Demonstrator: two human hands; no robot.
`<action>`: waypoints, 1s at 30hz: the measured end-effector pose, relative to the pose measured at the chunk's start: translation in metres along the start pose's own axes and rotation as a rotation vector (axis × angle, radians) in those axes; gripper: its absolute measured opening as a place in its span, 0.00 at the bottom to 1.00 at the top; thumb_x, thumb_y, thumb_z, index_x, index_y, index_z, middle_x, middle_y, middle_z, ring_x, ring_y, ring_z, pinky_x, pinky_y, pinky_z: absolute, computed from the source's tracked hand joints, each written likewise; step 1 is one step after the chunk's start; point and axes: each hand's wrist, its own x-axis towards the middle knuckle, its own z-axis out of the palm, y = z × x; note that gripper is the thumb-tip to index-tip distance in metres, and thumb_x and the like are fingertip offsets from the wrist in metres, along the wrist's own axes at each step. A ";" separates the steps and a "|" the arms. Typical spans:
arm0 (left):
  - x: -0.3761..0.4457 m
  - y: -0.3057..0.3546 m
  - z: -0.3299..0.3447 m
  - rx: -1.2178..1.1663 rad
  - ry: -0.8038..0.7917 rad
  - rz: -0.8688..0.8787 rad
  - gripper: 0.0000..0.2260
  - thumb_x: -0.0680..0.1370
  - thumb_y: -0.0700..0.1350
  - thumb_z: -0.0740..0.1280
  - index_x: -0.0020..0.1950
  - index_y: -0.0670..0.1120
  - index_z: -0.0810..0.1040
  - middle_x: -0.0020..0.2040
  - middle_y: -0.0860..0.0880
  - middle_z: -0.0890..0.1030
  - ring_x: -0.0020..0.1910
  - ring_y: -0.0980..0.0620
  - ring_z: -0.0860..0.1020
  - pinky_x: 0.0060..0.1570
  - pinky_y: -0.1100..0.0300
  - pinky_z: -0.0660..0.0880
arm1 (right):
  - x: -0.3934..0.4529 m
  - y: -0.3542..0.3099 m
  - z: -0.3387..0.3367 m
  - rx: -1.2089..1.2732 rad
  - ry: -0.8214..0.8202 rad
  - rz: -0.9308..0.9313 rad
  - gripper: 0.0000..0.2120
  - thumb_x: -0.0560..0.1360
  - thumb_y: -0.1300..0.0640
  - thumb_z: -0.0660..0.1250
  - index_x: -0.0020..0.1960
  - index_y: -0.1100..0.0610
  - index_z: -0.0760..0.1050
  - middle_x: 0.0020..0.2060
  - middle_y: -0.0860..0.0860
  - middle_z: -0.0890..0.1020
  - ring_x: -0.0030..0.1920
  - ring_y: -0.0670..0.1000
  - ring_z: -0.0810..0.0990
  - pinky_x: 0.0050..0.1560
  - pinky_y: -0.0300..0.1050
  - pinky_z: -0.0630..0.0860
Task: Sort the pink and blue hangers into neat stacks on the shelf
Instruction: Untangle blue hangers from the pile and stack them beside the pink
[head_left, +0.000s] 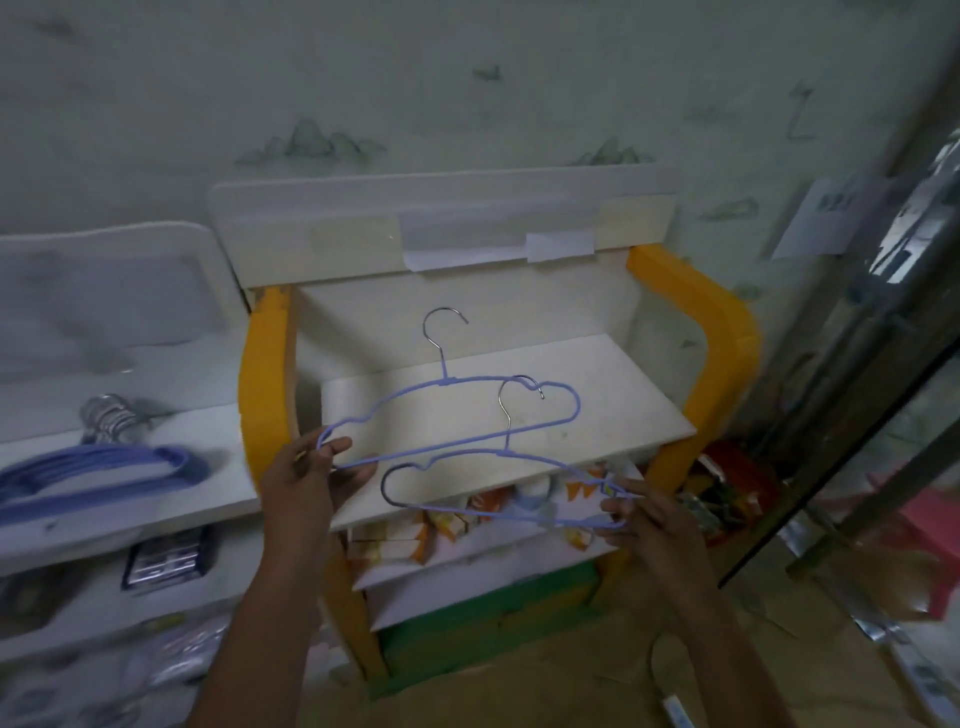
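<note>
Left hand (306, 483) fingers pinch the end of one blue hanger (467, 410); right hand (641, 519) fingers grip the end of a second hanger (498, 506). Both held over the shelf (597, 395). Blue stack (98, 470) lies on the left shelf (156, 512).

Looks like a home room, likely storage corner. Evidence: pale wallpaper with printed mountain motifs (311, 140), small child-style shelf unit with yellow plastic side frames and white boards (722, 332), white shelving unit beside it (156, 499) carrying a stack of blue wire hangers (104, 467), orange-and-white cartons on the lower board (410, 535).
</note>
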 end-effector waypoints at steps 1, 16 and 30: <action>-0.011 0.004 -0.007 -0.012 0.010 0.013 0.07 0.82 0.34 0.60 0.55 0.40 0.77 0.52 0.39 0.81 0.46 0.38 0.82 0.43 0.53 0.83 | -0.003 0.003 -0.001 0.020 -0.019 0.002 0.31 0.60 0.32 0.75 0.54 0.52 0.80 0.46 0.54 0.84 0.45 0.56 0.85 0.44 0.46 0.82; -0.087 0.080 -0.160 -0.078 0.309 0.242 0.07 0.81 0.33 0.60 0.52 0.40 0.77 0.38 0.50 0.84 0.36 0.52 0.84 0.40 0.57 0.83 | -0.051 -0.022 0.130 0.013 -0.313 -0.127 0.09 0.79 0.65 0.63 0.54 0.57 0.81 0.44 0.61 0.83 0.41 0.64 0.84 0.40 0.50 0.83; -0.031 0.151 -0.326 -0.096 0.437 0.288 0.05 0.81 0.33 0.61 0.53 0.39 0.76 0.40 0.46 0.81 0.36 0.52 0.83 0.41 0.55 0.83 | -0.080 -0.028 0.331 0.001 -0.394 -0.118 0.12 0.80 0.64 0.62 0.54 0.52 0.81 0.48 0.58 0.84 0.39 0.64 0.85 0.44 0.55 0.82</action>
